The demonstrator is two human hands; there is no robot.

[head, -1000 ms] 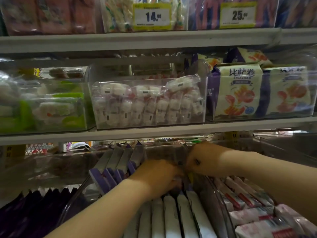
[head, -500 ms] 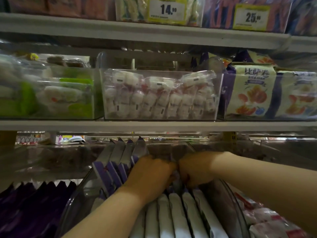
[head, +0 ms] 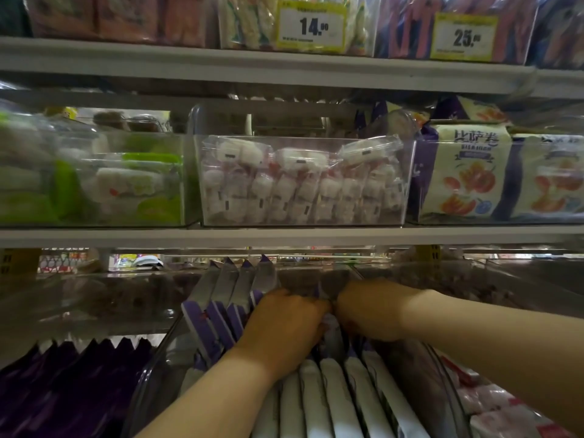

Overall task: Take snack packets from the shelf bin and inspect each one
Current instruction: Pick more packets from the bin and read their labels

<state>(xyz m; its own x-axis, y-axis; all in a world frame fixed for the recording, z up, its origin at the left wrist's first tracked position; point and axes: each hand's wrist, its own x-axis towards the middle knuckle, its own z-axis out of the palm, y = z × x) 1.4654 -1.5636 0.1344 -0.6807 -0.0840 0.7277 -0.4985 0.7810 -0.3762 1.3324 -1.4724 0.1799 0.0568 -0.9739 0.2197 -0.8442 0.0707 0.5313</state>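
Both hands draw closer together in the lower-centre shelf bin (head: 422,371), left hand (head: 284,324) and right hand (head: 369,308) burying fingers among upright snack packets (head: 335,399); any grip cannot be told. No packet looks lifted out; inspection apparently remains.
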